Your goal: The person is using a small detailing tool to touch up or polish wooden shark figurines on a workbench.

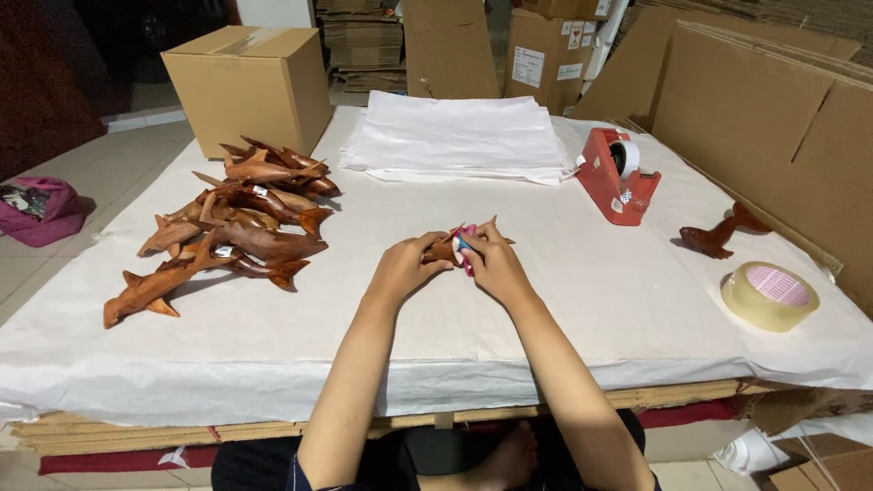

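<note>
Crossed legs and a bare foot (509,455) show at the bottom of the view, just under the near edge of the table (273,345), which is covered in white paper over stacked cardboard sheets. Both forearms reach out over that near edge to the middle of the table. Left hand (400,266) and right hand (496,264) meet there, and a small wooden fish carving (444,251) lies between them on the paper: the left fingers curl closed around its near end, while the right fingers close over its other end together with a pink tool (467,245), whose exact kind I cannot tell. Only a short brown part of the carving shows between the two sets of fingertips, with thin fin tips poking out above the right hand. Toward the left edge sits a pile of wooden dolphin carvings (232,236), well apart from the hands. At the far left corner stands a closed cardboard box (250,86), and a stack of white paper sheets (455,136) lies along the far edge. Right of it is a red tape dispenser (617,175); nearer the right edge rest a single wooden carving (718,236) and a roll of clear tape (769,295).
</note>
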